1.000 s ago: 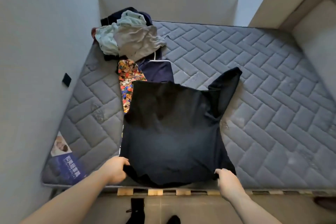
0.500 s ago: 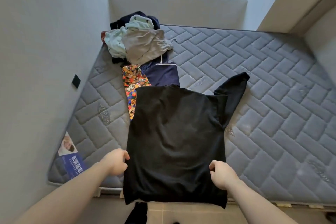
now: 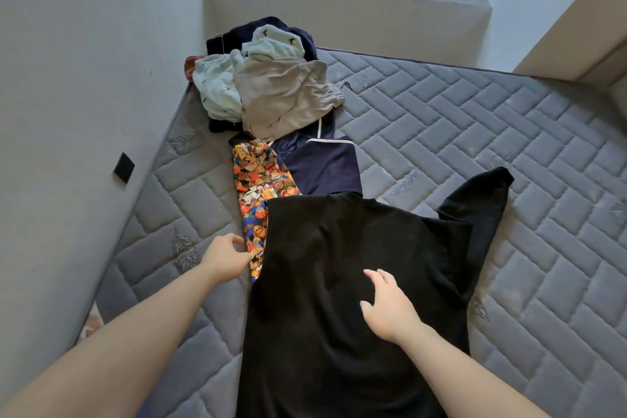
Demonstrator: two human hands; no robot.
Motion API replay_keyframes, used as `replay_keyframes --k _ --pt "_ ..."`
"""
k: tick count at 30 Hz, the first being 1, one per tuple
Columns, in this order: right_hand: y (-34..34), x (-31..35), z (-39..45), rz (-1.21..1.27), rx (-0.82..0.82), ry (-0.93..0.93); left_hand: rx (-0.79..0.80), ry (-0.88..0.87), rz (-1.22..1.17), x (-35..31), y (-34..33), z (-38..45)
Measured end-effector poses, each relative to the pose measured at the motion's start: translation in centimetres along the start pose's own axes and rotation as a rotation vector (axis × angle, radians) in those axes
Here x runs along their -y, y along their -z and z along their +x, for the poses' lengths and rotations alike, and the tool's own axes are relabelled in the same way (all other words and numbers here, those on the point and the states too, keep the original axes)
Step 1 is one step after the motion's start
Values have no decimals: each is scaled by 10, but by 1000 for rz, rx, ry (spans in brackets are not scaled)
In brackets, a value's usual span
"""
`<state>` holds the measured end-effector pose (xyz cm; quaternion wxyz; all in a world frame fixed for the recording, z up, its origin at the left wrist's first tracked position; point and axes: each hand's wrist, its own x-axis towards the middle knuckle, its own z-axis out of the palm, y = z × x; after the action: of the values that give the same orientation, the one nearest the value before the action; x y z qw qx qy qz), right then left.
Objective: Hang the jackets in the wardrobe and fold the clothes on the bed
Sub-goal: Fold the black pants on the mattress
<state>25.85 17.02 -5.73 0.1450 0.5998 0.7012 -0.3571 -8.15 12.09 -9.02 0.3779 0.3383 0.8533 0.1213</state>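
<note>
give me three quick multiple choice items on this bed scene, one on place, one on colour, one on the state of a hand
1. Where does the heap of crumpled clothes lie?
A. far left corner of the mattress
B. near right corner
C. on the floor

2. What colour is the large shirt spread nearest the person?
A. white
B. black
C. red

3. How is the right hand?
A. gripping a hanger
B. clenched in a fist
C. open on the shirt

Answers:
1 A: the heap of crumpled clothes sits by the wall on the grey quilted mattress.
2 B: the large black shirt.
3 C: the right hand rests there, fingers relaxed.
</note>
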Motion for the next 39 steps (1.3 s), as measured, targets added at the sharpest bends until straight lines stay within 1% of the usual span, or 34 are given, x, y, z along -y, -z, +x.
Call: replay_keyframes --k 5,10,14,16,18,21,22,25,27,28,29,31,33,35,36,38,39 --pt "-23 23 64 -3 16 7 -44 116 -173 1 -19 74" --pt "-46 22 116 -19 39 14 -104 211 -345 8 -47 136" --pt "-65 12 147 -34 60 -4 -70 323 -572 13 -60 179" --pt "-75 5 159 -32 82 -22 -70 353 -658 17 -63 197" --pt "-83 -4 168 -29 107 -43 -70 365 -706 20 -64 212" --pt "-94 -18 177 -13 147 -67 59 335 -786 15 -59 219" --pt "-96 -22 178 -1 158 -72 65 313 -805 11 -56 219" --pt "-98 -33 180 54 188 -54 -52 201 -877 -13 -45 214" --pt "-94 -42 179 127 197 -38 -68 116 -969 -39 -37 203" --pt "-91 -46 178 163 192 -30 -94 62 -969 -52 -35 197" --pt "-87 -51 178 194 182 -20 -164 -7 -904 -65 -32 191" --pt "-76 -61 175 242 149 -14 -353 -175 -681 -91 -26 174" --pt "-63 -75 169 263 103 -32 -466 -415 -522 -121 -23 148" --pt "-46 -95 162 259 53 -52 -490 -691 -396 -149 -32 124" --pt "-38 -106 158 250 32 -61 -485 -794 -312 -162 -40 111" --pt "-20 -131 149 233 -2 -87 -431 -955 -120 -182 -64 86" --pt "-11 -145 144 224 -18 -104 -375 -1025 -19 -189 -80 75"
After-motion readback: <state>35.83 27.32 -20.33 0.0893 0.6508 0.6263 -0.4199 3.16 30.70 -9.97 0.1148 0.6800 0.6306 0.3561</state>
